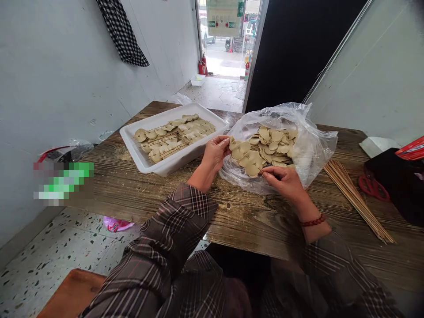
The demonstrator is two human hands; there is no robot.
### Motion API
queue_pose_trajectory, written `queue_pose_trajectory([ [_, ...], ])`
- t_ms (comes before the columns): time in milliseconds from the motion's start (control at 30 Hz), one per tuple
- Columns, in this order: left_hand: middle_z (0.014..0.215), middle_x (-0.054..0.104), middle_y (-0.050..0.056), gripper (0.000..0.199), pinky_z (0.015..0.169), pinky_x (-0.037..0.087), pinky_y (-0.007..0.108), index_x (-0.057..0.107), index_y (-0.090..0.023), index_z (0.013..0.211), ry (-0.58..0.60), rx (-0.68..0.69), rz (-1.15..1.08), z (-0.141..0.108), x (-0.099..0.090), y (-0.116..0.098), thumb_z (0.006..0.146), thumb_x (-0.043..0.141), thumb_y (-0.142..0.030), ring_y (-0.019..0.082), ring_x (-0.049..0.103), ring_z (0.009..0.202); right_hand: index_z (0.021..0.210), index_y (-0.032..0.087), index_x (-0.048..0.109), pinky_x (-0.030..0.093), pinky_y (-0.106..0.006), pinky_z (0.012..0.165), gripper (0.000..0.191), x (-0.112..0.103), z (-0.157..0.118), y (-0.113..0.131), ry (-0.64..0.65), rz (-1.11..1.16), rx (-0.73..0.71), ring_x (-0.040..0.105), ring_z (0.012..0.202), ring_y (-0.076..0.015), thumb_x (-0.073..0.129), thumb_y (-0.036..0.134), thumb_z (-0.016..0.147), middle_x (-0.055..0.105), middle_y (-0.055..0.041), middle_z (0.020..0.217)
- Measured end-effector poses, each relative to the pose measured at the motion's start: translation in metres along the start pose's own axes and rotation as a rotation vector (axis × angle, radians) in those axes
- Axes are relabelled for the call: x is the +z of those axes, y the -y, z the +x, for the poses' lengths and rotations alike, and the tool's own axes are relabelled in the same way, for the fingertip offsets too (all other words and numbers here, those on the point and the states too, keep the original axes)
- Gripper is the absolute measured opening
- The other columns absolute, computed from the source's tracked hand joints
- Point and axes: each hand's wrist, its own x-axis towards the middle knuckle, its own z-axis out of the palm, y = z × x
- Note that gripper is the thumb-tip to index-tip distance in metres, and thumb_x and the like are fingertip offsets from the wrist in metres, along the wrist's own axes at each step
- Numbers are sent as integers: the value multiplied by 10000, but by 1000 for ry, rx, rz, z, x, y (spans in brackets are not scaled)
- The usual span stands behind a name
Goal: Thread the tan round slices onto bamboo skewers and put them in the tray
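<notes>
Several flat, round, beige slices (251, 160) are threaded on one thin stick between my hands, above the near edge of an open clear plastic bag (306, 154). My left hand (216, 152) pinches the slice at the far left end. My right hand (284, 180) is closed on the stick's near end, thumb and fingertips together. Inside the bag lies a heap of loose beige slices (276, 143). Left of the bag, a white plastic tray (142, 165) holds rows of skewered slices (172, 140).
A bundle of bare wooden sticks (359, 201) lies on the wooden table (232, 221) at right. Beside it are red-handled scissors (374, 187) and a black container (391, 172). An orange-brown stool (71, 293) stands at lower left. Beyond the table is a glass door (225, 57).
</notes>
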Motion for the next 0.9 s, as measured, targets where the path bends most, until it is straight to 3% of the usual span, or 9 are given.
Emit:
queue_pose_trajectory([
  [200,675,646,-22,155,635,525,247,599,-154,771,3,63,46,-1,-1,-1,692,731,-173,85,593,566,848,147,764,396,-257,542,259,0,0,2,-2,-4,22,548,567,-132,586,331,809,683,-25,656],
  [633,673,655,-27,247,596,464,208,629,-170,773,68,204,188,2,-6,4,628,790,-289,73,569,583,879,126,760,385,-261,539,312,0,0,2,20,-2,43,513,551,-127,573,364,806,661,-30,650],
  [900,638,635,-26,182,609,464,207,636,-152,803,96,246,222,3,-4,4,679,753,-217,72,558,583,869,130,747,386,-263,528,317,1,1,4,44,13,52,520,548,-134,559,379,810,655,-34,646],
])
